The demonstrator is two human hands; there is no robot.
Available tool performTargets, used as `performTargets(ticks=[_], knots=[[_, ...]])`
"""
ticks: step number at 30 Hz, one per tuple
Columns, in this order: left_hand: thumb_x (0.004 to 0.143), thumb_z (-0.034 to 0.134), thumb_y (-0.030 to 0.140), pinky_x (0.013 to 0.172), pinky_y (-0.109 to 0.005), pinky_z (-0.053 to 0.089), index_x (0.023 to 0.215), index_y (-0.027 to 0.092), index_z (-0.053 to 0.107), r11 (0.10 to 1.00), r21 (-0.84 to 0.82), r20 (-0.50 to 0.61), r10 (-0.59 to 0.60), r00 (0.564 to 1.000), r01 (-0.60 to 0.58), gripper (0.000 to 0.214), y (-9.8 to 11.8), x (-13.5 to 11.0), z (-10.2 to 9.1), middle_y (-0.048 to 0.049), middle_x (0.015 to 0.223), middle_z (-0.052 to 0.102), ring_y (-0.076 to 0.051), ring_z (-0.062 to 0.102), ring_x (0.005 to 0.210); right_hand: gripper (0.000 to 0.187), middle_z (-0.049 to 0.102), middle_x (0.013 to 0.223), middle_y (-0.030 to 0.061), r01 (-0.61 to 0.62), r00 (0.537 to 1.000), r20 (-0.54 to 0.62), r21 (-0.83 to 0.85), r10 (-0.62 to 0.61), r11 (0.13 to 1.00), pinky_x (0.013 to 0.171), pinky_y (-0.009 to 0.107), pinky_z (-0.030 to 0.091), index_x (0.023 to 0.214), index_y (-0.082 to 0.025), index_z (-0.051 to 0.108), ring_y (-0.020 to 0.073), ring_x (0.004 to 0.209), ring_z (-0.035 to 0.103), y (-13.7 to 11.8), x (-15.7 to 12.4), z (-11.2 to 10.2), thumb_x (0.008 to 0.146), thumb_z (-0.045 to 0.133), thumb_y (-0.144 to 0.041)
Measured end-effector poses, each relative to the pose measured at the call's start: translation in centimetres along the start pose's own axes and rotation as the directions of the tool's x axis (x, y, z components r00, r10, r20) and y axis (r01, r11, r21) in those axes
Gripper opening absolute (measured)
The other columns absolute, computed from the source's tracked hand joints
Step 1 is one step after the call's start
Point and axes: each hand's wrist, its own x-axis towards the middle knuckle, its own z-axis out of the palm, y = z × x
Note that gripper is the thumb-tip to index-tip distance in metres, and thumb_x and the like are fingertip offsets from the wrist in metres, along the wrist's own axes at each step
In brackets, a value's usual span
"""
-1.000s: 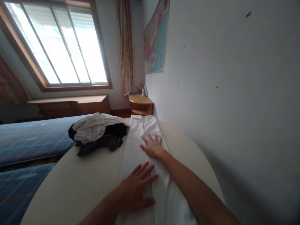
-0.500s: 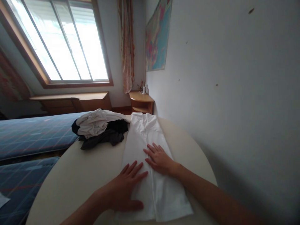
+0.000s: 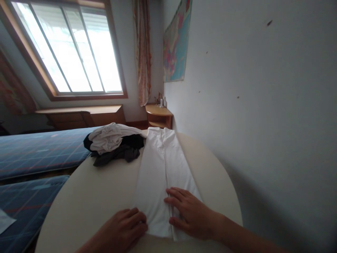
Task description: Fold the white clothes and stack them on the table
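Note:
A pair of white trousers (image 3: pixel 160 165) lies stretched out lengthwise on a round cream table (image 3: pixel 100 196), legs side by side, hems toward me. My left hand (image 3: pixel 123 228) rests at the near left hem with fingers curled against the cloth edge. My right hand (image 3: pixel 189 214) lies flat on the right leg near its hem, fingers spread. A heap of white and dark clothes (image 3: pixel 113 144) sits at the table's far left, touching the trousers' waist end.
A grey wall runs close along the table's right side. Beds with blue checked covers (image 3: pixel 31 154) stand to the left. A wooden corner shelf (image 3: pixel 158 117) and a low wooden desk (image 3: pixel 84 116) sit under the window beyond.
Both hands have slid back along the trouser legs toward me, from the thigh area to the hems. The left hand's fingers have gone from flat to curled at the hem.

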Motion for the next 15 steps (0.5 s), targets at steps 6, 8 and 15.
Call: performTargets(ticks=[6,8,15], knots=[[0.097,0.051,0.013,0.068,-0.027,0.043,0.1,0.021,0.056,0.991,0.128,0.001,0.035,0.999,-0.035,0.01,-0.2,-1.0,0.6,0.0002,0.085,0.063,-0.015,0.058,0.072,0.046,0.062,0.119,0.008,0.036,0.996,-0.079,-0.05,-0.04,0.998,0.105,0.04,0.041,0.134,-0.031,0.059,0.0219,0.114,0.054,0.3,0.6,0.3,0.089,0.056,-0.019],[0.095,0.054,0.013,0.068,-0.027,0.042,0.1,0.022,0.055,0.987,0.156,0.025,0.037,0.999,-0.041,0.01,-0.2,-1.3,0.8,0.0011,0.086,0.063,-0.015,0.057,0.073,0.037,0.064,0.109,0.0067,0.036,0.994,-0.099,-0.069,-0.042,0.997,0.098,0.039,0.043,0.124,-0.031,0.066,0.0212,0.105,0.056,0.3,1.0,0.7,0.089,0.058,-0.02],[0.092,0.058,0.012,0.067,-0.029,0.04,0.101,0.022,0.054,0.991,0.124,0.051,0.039,0.998,-0.045,0.014,-0.1,-1.6,0.7,0.0019,0.083,0.062,-0.015,0.056,0.07,0.019,0.066,0.095,0.0057,0.096,0.991,-0.086,-0.115,-0.106,0.989,0.085,0.031,0.044,0.097,-0.023,0.072,0.0174,0.088,0.057,0.2,1.6,0.7,0.098,0.053,-0.027]])
